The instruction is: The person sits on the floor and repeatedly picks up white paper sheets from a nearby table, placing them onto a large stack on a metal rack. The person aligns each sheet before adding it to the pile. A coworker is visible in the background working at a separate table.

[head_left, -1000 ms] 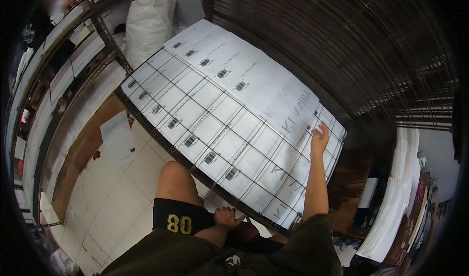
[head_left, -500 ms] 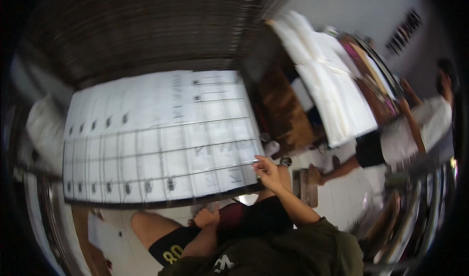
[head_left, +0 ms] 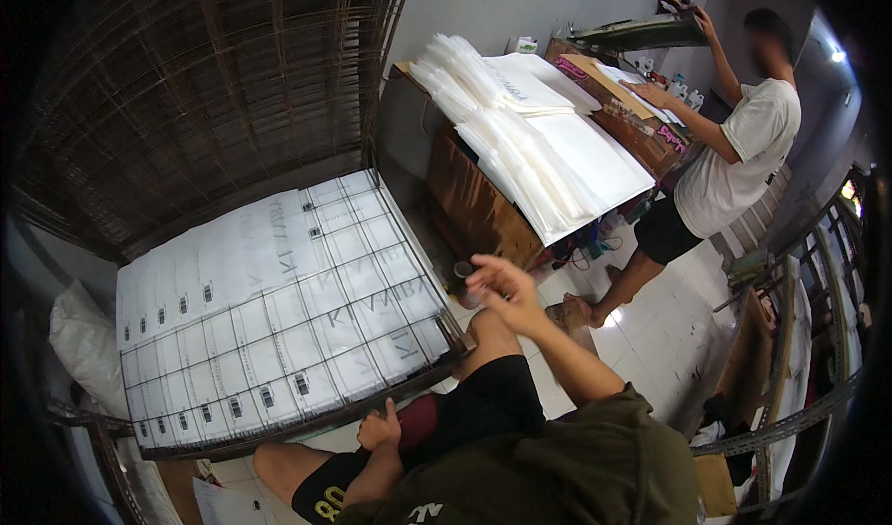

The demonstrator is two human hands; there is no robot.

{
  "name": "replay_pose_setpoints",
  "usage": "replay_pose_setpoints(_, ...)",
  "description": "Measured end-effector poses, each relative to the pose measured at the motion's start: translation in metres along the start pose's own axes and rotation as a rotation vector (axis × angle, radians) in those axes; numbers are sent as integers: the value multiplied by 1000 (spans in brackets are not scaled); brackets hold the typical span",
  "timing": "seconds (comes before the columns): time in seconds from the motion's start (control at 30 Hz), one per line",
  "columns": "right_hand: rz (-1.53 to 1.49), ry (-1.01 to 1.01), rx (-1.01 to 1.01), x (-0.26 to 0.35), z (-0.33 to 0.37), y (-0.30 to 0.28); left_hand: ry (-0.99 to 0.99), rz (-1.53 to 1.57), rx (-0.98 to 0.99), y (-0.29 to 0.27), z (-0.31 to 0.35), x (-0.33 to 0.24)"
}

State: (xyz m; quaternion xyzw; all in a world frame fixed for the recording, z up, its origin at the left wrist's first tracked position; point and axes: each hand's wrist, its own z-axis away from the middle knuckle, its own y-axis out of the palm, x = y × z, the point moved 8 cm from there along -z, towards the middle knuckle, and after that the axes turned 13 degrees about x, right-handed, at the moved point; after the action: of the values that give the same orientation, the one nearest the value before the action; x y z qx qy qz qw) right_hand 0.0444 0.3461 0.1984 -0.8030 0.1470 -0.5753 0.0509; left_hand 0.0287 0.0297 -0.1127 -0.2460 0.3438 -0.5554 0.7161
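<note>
White printed plastic sheets (head_left: 223,339) lie overlapped in rows on a wire drying rack (head_left: 430,330), with the lines of a wire grid across them. My right hand (head_left: 506,293) is raised beside the rack's right corner, fingers loosely bent and apart, holding nothing that I can see. Down by the rack's front edge, over my lap, my left hand (head_left: 379,429) has its fingers curled in with the thumb up. Nothing shows in it.
More wire racks (head_left: 242,79) stand tilted up behind. At the right, stacked white plastic sheets (head_left: 576,153) lie on a wooden table (head_left: 483,186). A co-worker (head_left: 743,144) stands at its far end, one hand on a lifted frame (head_left: 641,32). A white sack (head_left: 88,344) sits at left.
My view has swung to the right, bringing the co-worker and table further in. My right hand has come away from the sheets' right edge and lifted. The left hand stays near my lap.
</note>
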Motion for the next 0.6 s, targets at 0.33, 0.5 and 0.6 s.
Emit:
replay_pose_setpoints(0.33, -389, -254, -622, 53, -67, -234, 22, 14, -36, -6, 6, -3)
replay_pose_setpoints(0.5, -436, -122, -823, 6, -78, -309, 36, 17, -19, -8, 8, -7)
replay_pose_setpoints(0.6, -431, -54, -882, -17, -82, -321, 32, 11, -35, -5, 5, -3)
